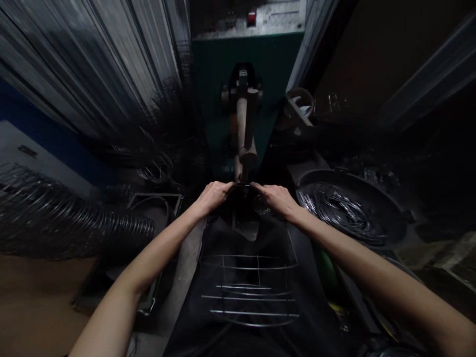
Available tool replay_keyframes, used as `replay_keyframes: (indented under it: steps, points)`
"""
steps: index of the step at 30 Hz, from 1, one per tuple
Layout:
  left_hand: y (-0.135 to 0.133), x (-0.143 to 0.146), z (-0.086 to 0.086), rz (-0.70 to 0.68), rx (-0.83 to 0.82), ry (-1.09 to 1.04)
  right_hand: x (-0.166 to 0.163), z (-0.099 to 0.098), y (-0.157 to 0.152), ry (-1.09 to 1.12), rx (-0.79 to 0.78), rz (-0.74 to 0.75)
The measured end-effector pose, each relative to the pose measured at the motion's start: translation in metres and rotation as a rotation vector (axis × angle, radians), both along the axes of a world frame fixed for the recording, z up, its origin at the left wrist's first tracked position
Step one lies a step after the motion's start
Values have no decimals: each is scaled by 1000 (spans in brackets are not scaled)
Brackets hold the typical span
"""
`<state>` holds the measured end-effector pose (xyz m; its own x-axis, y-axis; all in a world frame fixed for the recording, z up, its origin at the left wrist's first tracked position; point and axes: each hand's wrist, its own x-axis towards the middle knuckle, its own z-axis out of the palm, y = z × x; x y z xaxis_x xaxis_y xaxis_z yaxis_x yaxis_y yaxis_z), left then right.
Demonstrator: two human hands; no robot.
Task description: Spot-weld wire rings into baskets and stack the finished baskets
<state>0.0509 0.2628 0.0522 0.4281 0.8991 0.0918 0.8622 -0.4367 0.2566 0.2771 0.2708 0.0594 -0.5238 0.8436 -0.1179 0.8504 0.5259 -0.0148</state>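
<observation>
My left hand (216,194) is closed, thumb and fingers pinching one end of a short curved wire (243,185). The other end is pinched in my right hand (274,197). The wire sits at the lower tip of the machine's metal arms (246,124), which look like a spot welder's electrodes. Over my dark-clothed lap lies a wire rack (248,268) with curved and straight bars. Thin side wires rise from the rack towards both hands; whether they join the curved wire, I cannot tell.
The green machine body (208,74) stands ahead, with a red switch (252,18) on its panel. To the right is a round pan (390,218) of wire pieces (345,213). At left lies a long stack of wire rings (74,213). Wire bundles (156,166) sit beyond it.
</observation>
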Motion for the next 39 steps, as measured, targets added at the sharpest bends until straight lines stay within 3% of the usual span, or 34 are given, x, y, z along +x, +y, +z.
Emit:
replay_keyframes:
  steps: [5, 25, 39]
  points:
    - [7, 2, 7, -22, 14, -26, 0, 2, 10, -20, 21, -20]
    - [9, -5, -2, 19, 14, -143, -6, 7, 12, 111, 24, -64]
    - [9, -2, -4, 40, 37, -133, -4, 0, 16, 174, 2, -139]
